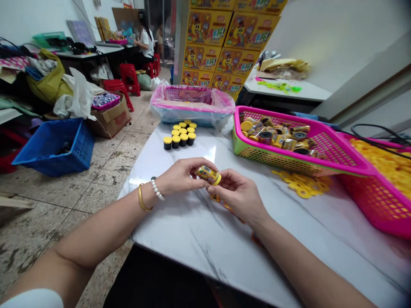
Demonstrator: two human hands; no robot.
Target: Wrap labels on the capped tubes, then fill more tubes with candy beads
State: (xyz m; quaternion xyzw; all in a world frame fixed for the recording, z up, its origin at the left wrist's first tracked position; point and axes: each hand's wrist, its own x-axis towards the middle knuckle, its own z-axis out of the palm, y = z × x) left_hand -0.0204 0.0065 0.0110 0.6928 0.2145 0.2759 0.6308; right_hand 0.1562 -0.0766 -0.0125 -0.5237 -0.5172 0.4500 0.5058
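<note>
Holding a printed yellow tube between them, the left hand and right hand grip it closely above the marble table; capped tubes stand at twelve o'clock, a pink basket at two.

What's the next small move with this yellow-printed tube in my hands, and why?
Probably press the yellow cap firmly home on the yellow-printed tube: your left hand holds the tube while your right hand sits at the capped end, and the black cylinders with yellow tops standing on the white marble table look closed.
</note>
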